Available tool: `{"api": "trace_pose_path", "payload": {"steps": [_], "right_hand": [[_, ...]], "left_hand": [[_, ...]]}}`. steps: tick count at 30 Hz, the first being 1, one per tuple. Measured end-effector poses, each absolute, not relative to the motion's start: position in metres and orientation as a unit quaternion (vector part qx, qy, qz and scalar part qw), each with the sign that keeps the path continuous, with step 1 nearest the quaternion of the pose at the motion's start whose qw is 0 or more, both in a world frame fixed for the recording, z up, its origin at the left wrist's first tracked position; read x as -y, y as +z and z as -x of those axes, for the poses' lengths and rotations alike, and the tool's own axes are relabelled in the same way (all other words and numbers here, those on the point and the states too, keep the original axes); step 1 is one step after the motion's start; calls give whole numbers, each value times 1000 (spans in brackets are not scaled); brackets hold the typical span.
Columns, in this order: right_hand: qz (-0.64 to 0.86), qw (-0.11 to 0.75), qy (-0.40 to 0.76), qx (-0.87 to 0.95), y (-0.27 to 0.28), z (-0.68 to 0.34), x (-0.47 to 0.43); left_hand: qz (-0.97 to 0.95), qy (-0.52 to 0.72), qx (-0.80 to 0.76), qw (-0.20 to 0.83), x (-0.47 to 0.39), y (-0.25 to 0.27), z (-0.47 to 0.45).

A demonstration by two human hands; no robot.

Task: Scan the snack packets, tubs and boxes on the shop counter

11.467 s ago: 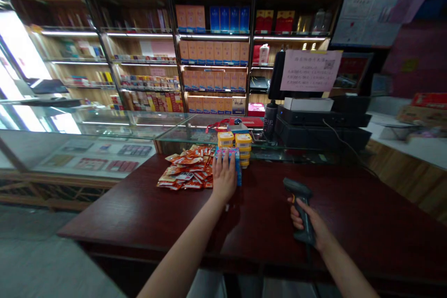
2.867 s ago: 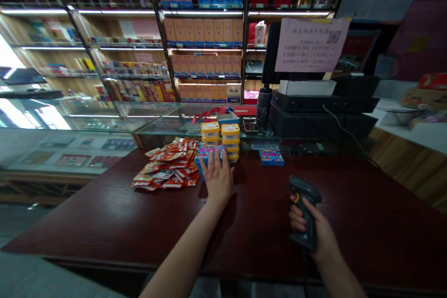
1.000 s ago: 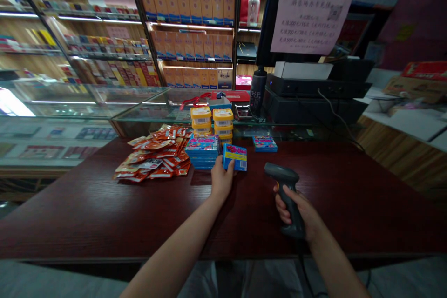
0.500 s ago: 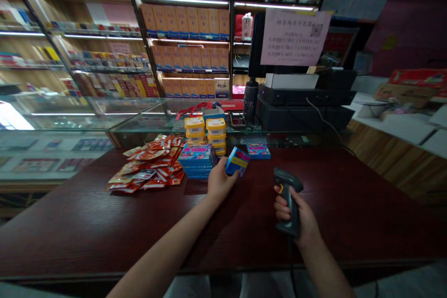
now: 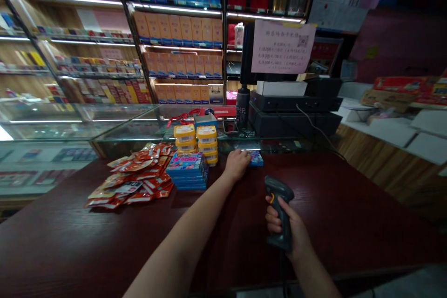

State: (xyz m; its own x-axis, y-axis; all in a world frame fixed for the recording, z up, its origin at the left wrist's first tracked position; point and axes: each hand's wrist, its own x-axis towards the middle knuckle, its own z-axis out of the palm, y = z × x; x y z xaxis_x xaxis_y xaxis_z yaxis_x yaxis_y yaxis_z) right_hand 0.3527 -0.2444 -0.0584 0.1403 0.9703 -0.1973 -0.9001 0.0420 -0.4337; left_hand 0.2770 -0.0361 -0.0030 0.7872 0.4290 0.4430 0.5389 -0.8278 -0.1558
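My right hand (image 5: pixel 289 226) is wrapped around the handle of a dark barcode scanner (image 5: pixel 279 209), held above the front of the counter with its head pointing up and left. My left hand (image 5: pixel 238 164) is palm down at the back of the counter, fingers bent and together, against the left side of a low stack of small blue printed boxes (image 5: pixel 256 159). Whatever lies beneath its palm and fingertips is hidden. A taller stack of the same blue boxes (image 5: pixel 187 172) stands to the left, in front of stacked yellow-lidded tubs (image 5: pixel 206 142).
A heap of orange packets (image 5: pixel 134 179) lies left on the dark red counter (image 5: pixel 331 214). Behind are a glass case (image 5: pixel 139 125), a phone (image 5: pixel 230 126), a black bottle (image 5: pixel 242 109) and a monitor with a pink notice (image 5: pixel 282 49). The scanner's cable hangs over the front edge.
My left hand has moved away from me and slightly right to the low stack; the blue box it held is now out of sight. The scanner stays in my right hand. The view has shifted.
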Motion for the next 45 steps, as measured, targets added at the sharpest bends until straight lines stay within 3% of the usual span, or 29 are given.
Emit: {"api": "trace_pose_path", "payload": {"steps": [4, 9, 13, 18, 33, 42, 45], "right_hand": [[235, 721, 649, 64, -55, -351, 245], [240, 719, 649, 64, -54, -351, 245], [246, 717, 647, 78, -55, -352, 245], [242, 720, 646, 75, -57, -353, 244], [249, 723, 641, 68, -54, -352, 244], [235, 723, 646, 69, -58, -352, 247], [230, 718, 654, 69, -61, -352, 248]], "left_hand": [[938, -210, 267, 75, 33, -21, -283], [863, -353, 360, -41, 29, -37, -272], [821, -372, 408, -147, 21, -42, -272], [819, -372, 403, -171, 15, -41, -285], [841, -332, 407, -131, 25, -38, -283], [894, -365, 259, 22, 85, -3, -213], [873, -390, 277, 97, 99, 7, -184]]}}
